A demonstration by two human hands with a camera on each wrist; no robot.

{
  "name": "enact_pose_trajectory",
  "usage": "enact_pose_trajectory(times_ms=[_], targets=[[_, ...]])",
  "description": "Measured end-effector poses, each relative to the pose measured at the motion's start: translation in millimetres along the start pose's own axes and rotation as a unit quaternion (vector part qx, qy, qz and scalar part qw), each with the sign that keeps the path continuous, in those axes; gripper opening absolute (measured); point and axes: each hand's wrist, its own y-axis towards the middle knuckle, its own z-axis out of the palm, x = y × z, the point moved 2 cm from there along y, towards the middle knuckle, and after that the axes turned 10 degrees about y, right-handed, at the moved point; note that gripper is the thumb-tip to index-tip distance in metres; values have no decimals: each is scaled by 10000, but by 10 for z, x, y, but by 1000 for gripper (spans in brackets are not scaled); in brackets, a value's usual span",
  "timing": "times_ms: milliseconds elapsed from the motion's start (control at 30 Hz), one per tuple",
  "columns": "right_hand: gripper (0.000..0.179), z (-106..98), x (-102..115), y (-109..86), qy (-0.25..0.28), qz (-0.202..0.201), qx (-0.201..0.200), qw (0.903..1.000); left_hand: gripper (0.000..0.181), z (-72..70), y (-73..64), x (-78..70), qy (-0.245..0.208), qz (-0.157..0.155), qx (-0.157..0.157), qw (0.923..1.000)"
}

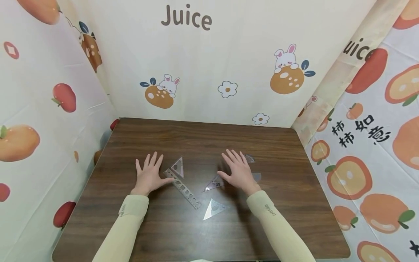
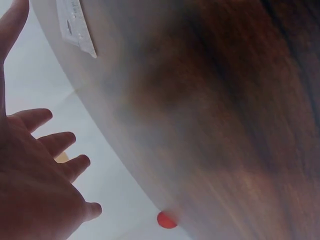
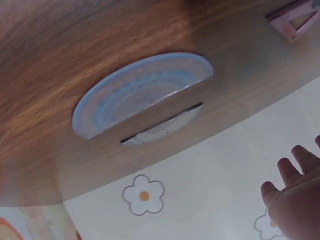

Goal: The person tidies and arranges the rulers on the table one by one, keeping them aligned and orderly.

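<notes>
Fingers spread, my left hand (image 1: 148, 178) is over the left side of the table, gripping nothing. Its thumb overlaps the upper end of a clear stencil ruler (image 1: 183, 189). Just above that ruler lies a small clear set square (image 1: 181, 170). My right hand (image 1: 239, 171) also has straight fingers and grips nothing. Beside its thumb is a second set square (image 1: 212, 185), partly hidden by the hand. Lower down, a third set square (image 1: 208, 211) catches the light. Right of the hand are a small protractor (image 1: 250, 159) and a larger bluish protractor (image 3: 145, 95), partly covered in the head view.
The dark wood-grain table (image 1: 157, 233) has rounded corners. A printed cloth (image 1: 203, 65) with bunnies and flowers hangs behind its far edge. Fruit-patterned cloths border the left (image 1: 32, 98) and right (image 1: 376, 153) sides.
</notes>
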Motion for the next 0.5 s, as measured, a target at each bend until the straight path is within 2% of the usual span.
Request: enact_pose_trajectory(times_ms=[500], targets=[[82,260,217,-81,-24,-918,514,9944,104,97,-98,6,-29,32,90,9999]])
